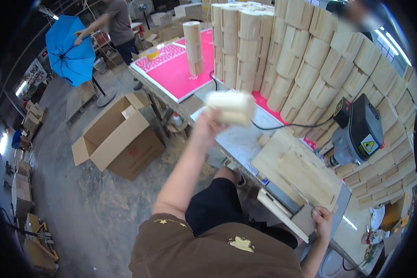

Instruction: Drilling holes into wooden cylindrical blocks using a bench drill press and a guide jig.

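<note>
My left hand (207, 126) is raised over the near left edge of the workbench and closed around a pale wooden block (230, 107), smeared by motion. My right hand (323, 221) is at the bench's near right edge, its fingers closed on the edge of a grey flat piece (305, 220). A thin strip (302, 194) lies by its fingertips. Beside it are a wooden board jig (294, 169) and a pale wooden rail (281, 215). Over the jig stands a dark drill-like machine (360, 132) with a yellow warning label and a chuck pointing toward the board.
Tall stacks of wooden blocks (296, 55) wall the bench's far side. One wooden column (193, 48) stands on a pink sheet (171, 76). A black cable (287, 125) crosses the bench. On the floor at left is an open cardboard box (120, 139). Another person (118, 28) holds a blue umbrella (69, 48).
</note>
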`<move>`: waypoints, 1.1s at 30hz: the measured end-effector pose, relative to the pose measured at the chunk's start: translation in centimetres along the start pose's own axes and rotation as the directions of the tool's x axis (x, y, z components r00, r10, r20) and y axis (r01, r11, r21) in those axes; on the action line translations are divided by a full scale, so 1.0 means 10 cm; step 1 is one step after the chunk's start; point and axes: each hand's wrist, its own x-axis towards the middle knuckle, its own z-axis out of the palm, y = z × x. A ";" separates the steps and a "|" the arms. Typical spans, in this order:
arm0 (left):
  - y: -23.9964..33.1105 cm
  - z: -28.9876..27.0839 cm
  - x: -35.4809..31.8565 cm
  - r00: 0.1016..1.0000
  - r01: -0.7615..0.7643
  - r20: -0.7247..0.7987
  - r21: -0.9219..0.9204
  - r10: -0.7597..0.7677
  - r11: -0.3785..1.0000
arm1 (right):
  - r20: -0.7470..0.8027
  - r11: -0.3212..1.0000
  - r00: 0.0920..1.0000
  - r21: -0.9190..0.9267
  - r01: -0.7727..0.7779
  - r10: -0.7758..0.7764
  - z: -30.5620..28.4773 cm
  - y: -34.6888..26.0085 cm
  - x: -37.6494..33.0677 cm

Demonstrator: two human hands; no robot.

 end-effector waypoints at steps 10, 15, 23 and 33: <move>0.69 -0.39 0.02 0.994 -0.101 -0.078 -0.463 0.073 0.880 | -0.111 0.978 0.988 0.186 -0.089 0.111 0.39 0.11 -0.02; 0.83 -0.34 -0.05 0.888 -0.288 -0.360 0.052 0.287 0.956 | -0.032 0.970 0.999 0.242 0.023 -0.016 0.65 -0.15 0.10; 0.99 -0.31 -0.16 0.903 -0.211 -0.271 0.397 0.334 0.893 | 0.031 0.984 0.987 0.080 0.157 -0.160 0.78 -0.54 0.18; 0.87 -0.46 0.00 0.949 0.240 0.307 -0.542 -0.076 0.805 | 0.096 0.945 0.942 -0.039 0.326 -0.321 0.95 -0.75 0.22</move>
